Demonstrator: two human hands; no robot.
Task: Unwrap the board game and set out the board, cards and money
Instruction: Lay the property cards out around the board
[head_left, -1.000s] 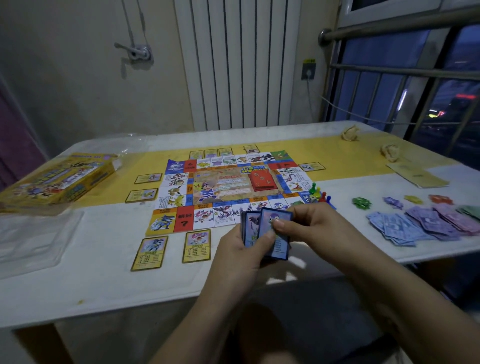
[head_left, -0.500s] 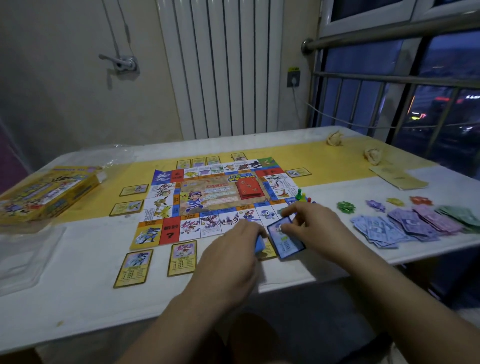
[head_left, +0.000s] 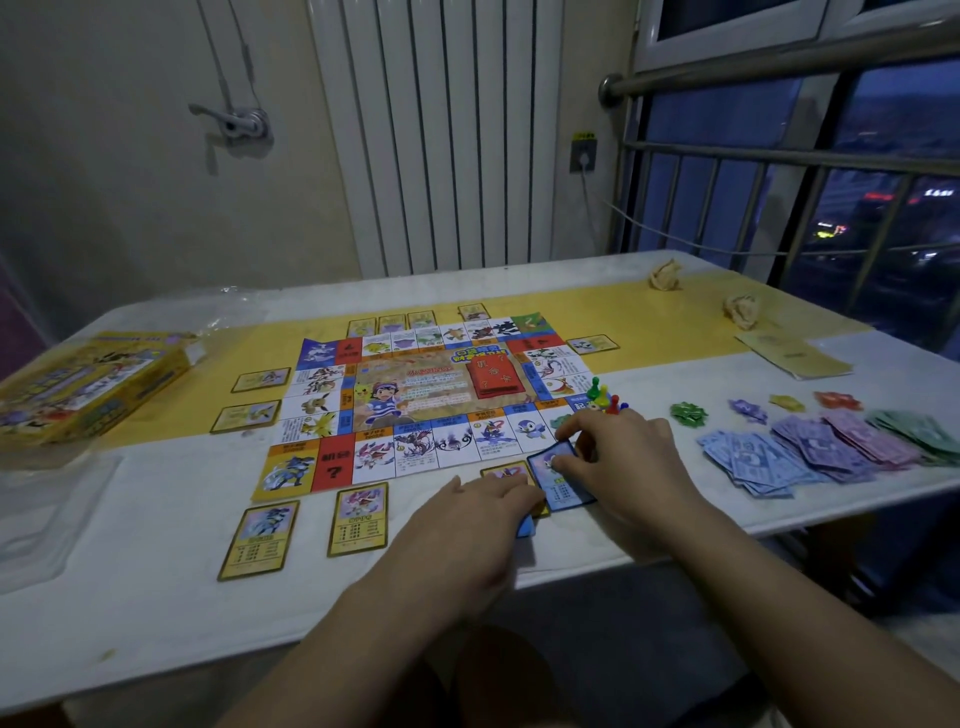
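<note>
The game board (head_left: 415, 395) lies unfolded on the table, a red card stack (head_left: 492, 379) on its middle. Yellow cards (head_left: 358, 519) ring the board on several sides. My right hand (head_left: 618, 457) pinches a blue card (head_left: 563, 483) flat on the table below the board's near right corner, partly over a yellow card (head_left: 506, 473). My left hand (head_left: 467, 525) rests beside it, holding a small stack of blue cards (head_left: 525, 527), mostly hidden under the palm. Paper money (head_left: 810, 447) fans out at the right. Coloured pawns (head_left: 605, 397) stand at the board's right corner.
The yellow game box (head_left: 83, 389) sits at the far left, with a clear plastic tray (head_left: 47, 514) in front of it. Small coloured token heaps (head_left: 688, 411) lie behind the money. A folded leaflet (head_left: 792, 356) and crumpled paper balls (head_left: 665, 275) lie far right. Window bars stand beyond the table.
Both hands came down from above the table edge. My right hand drew one blue card off the stack and laid it by the board's near right corner.
</note>
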